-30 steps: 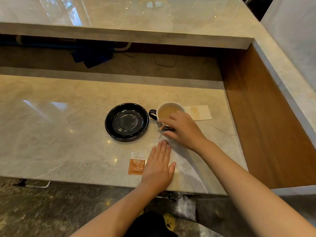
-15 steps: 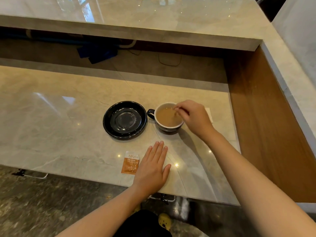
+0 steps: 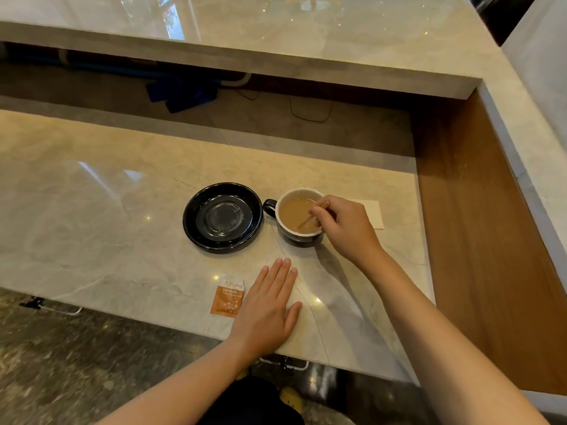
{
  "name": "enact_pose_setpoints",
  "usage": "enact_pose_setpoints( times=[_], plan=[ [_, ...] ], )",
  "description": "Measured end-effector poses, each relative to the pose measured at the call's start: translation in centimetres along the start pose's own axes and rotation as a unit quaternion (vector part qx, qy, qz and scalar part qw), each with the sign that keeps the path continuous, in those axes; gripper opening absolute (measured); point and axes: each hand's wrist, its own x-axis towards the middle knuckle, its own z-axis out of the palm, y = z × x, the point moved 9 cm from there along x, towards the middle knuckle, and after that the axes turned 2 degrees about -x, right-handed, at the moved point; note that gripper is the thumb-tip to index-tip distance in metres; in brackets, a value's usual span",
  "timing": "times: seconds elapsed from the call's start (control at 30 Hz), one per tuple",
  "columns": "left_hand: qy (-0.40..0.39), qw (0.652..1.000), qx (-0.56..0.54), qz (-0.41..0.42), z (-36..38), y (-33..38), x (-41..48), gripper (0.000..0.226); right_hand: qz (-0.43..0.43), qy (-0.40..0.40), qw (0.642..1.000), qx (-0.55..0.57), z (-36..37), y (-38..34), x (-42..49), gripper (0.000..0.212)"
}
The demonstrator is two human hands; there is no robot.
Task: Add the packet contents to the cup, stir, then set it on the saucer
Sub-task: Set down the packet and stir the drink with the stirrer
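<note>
Now right hand (image 3: 346, 228) fingers (image 3: 319, 213) pinch stirrer (image 3: 308, 218) in cup (image 3: 299, 216).

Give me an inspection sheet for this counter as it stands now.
Surface: glossy marble counter, no spills seen.
Job's things: cup of light brown drink stands on the counter, right of the empty black saucer; wooden stirrer in the drink; torn orange packet near the front edge.
Clutter: white napkin behind the right hand.
Hands: right hand pinches the stirrer; left hand flat on the counter, beside the packet.
Cables: thin black cable on the lower shelf.
Surroundings: blue cloth on the shelf; wooden side panel.
</note>
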Motion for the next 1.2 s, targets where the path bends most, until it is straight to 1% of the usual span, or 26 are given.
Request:
enact_pose_setpoints(
  times=[0.1,0.27,0.43,0.53,0.73,1.0,1.2],
  plan=[
    [-0.004,1.0,-0.005,-0.002,0.1,-0.1,-0.1,0.058,0.013,0.009,1.0,0.024,0.4,0.1,1.5,0.017],
    [-0.008,1.0,-0.01,-0.008,0.1,-0.2,-0.1,0.06,0.065,0.065,0.994,0.064,-1.2,2.3,3.3,0.017],
    [-0.008,1.0,-0.005,-0.009,0.2,-0.2,0.0,0.066,0.096,0.085,0.992,0.019,-3.1,3.7,1.7,0.019],
    [-0.009,1.0,-0.008,-0.013,0.2,-0.3,0.0,0.066,0.092,0.071,0.993,0.011,-3.0,3.5,0.3,0.019],
    [-0.014,1.0,-0.008,-0.02,0.3,-0.3,-0.1,0.066,0.063,0.027,0.997,0.041,0.0,1.8,0.4,0.017],
    [-0.016,0.999,-0.017,-0.023,0.2,-0.3,-0.1,0.061,0.066,0.072,0.994,0.058,-1.2,2.7,4.0,0.018],
    [-0.021,0.999,-0.024,-0.02,0.4,-0.3,0.0,0.067,0.063,0.076,0.995,-0.024,-2.9,3.3,1.9,0.019]
  ],
)
